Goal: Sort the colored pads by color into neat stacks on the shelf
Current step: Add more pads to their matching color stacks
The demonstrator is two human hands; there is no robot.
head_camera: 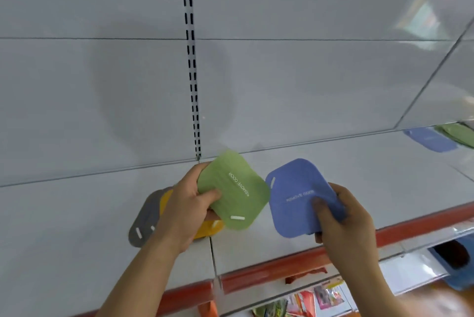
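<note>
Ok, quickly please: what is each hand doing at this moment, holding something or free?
Left hand: grips the flat green rounded pad, thumb on top.
Right hand: grips the flat blue rounded pad, thumb on top.

White metal back panels [282, 86], slotted upright [191, 60], red-edged shelf lip [282, 268], packaged goods [307, 301] on lower shelf.

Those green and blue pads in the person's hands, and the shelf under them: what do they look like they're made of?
The green pad and blue pad look like thin, matte, flexible sheet, perhaps silicone or felt: rounded corners, faint ribbing, printed white lettering, no shine. The blur leaves it open. The shelf looks like painted sheet metal: smooth, pale grey, slightly glossy, with a red front strip.
</note>
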